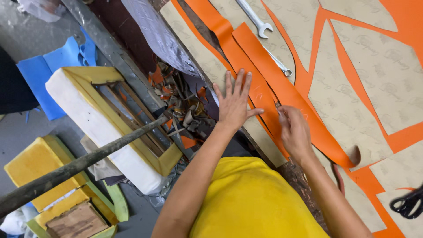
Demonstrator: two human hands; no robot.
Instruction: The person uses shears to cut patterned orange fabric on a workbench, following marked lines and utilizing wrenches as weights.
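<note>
While the left hand (234, 102) lies flat with fingers spread, holding nothing but pressing on a long orange strip (269, 88), the right hand (294, 131) is curled just beside it on the same strip; whether it grips a tool cannot be told. The strip runs diagonally across the patterned table (352, 101). A wrench (254, 17) lies farther up, black scissors (407, 203) at the right edge, scraps (185, 105) to the left.

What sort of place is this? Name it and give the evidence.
Probably an upholstery workshop: orange sheet cut around card patterns on the table, foam seat cushions on the floor, scissors and a spanner nearby.
</note>
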